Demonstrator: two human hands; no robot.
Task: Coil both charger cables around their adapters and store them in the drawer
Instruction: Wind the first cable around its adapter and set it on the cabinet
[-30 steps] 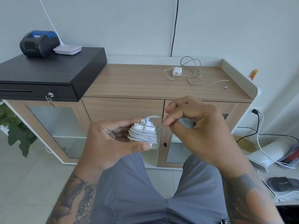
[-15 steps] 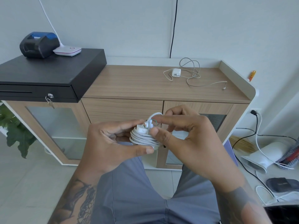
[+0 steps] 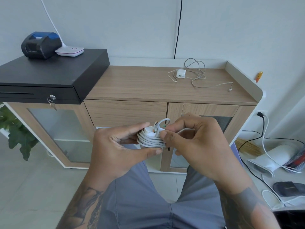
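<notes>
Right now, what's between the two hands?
The coiled charger, gripped by the left hand; the right hand pinches its cable end. Head view.

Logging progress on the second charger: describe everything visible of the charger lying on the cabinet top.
The uncoiled charger is a small white, plastic-looking square adapter lying on the wooden cabinet top, toward its back right. Its thin pale cable sprawls in loose loops around and behind the adapter, then trails right to a small connector near the raised edge. No hand touches it.
</notes>
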